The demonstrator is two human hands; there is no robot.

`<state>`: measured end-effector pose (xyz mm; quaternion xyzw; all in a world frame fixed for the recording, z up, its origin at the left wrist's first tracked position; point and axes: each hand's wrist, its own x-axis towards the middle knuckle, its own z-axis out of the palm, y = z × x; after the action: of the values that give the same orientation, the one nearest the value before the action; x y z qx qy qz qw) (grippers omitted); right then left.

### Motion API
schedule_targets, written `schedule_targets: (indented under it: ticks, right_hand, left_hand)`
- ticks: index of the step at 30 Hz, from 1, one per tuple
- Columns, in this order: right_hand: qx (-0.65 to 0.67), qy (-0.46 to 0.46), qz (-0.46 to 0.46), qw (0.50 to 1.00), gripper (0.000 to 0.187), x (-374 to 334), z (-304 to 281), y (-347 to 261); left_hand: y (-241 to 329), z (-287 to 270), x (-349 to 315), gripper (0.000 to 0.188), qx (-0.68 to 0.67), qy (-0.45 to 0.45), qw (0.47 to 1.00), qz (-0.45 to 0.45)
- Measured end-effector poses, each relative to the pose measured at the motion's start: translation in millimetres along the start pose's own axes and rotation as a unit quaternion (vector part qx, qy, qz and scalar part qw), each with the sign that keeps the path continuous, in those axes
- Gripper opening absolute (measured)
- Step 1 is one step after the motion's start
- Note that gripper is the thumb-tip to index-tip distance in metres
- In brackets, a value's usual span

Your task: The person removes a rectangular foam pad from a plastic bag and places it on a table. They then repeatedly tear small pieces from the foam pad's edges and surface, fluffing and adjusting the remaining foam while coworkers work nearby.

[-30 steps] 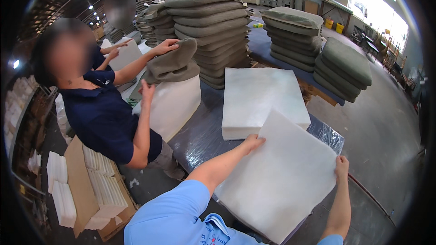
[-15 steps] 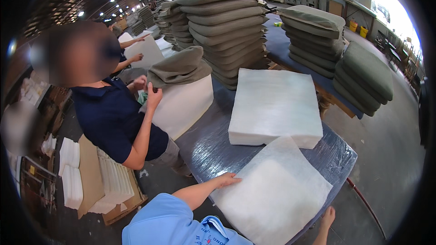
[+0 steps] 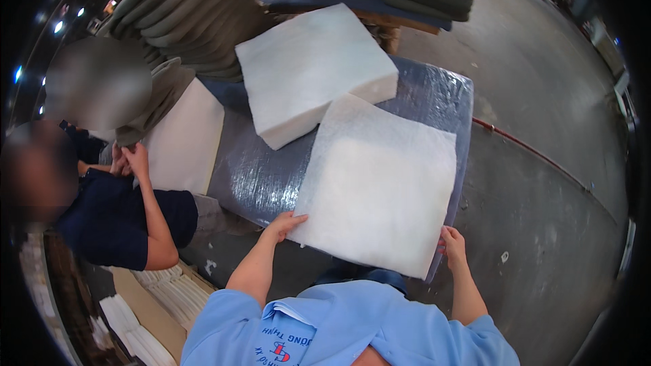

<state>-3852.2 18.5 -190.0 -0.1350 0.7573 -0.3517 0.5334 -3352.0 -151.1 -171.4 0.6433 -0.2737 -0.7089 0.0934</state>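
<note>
A thin white wadding sheet [image 3: 390, 122] lies flat on the near part of the table, its far corner against the thick white stack. Within its outline shows a brighter, denser square pad [image 3: 380, 193]; whether it lies over or under the sheet I cannot tell. My left hand [image 3: 285, 226] grips the sheet's near left edge, thumb on top. At the near right edge, my right hand [image 3: 454, 244] has its fingers closed on the sheet's border. Just beyond lies the thick stack of white wadding [image 3: 315, 71].
The table [image 3: 261, 176] is covered in shiny film. At left, a co-worker in a dark shirt [image 3: 122, 220] handles grey-green cloth [image 3: 166, 91] by a white foam block [image 3: 183, 139]. Grey-green cushions [image 3: 190, 17] are piled behind. A reddish hose [image 3: 529, 146] lies on the floor at right.
My view has tilted down and turned. My right hand has come up to the sheet's right edge from beside the table; my left hand has moved along the left edge toward me.
</note>
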Motion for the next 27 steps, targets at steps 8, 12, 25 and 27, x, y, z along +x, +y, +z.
schedule_targets:
  ticks: [8, 12, 25, 27]
  right_hand:
    - [-0.310, 0.151, -0.113, 0.932, 0.046, -36.3, 38.8, 57.8]
    - [-0.300, 0.229, -0.178, 0.909, 0.041, -33.7, 46.8, 70.5]
    - [0.067, 0.179, -0.305, 0.933, 0.014, -73.3, 17.7, 6.9]
    - [0.026, 0.191, -0.267, 0.944, 0.013, -67.6, 4.9, 42.3]
  left_hand:
    - [-33.6, -4.6, -17.6, 0.048, -0.037, -0.006, 0.999, 0.028]
    - [-40.9, 4.7, -18.7, 0.045, -0.013, 0.008, 0.998, 0.068]
    - [-23.7, 14.3, -48.2, 0.040, -0.019, -0.005, 0.973, 0.230]
    - [-39.1, 22.0, -39.1, 0.038, 0.034, 0.013, 0.985, 0.167]
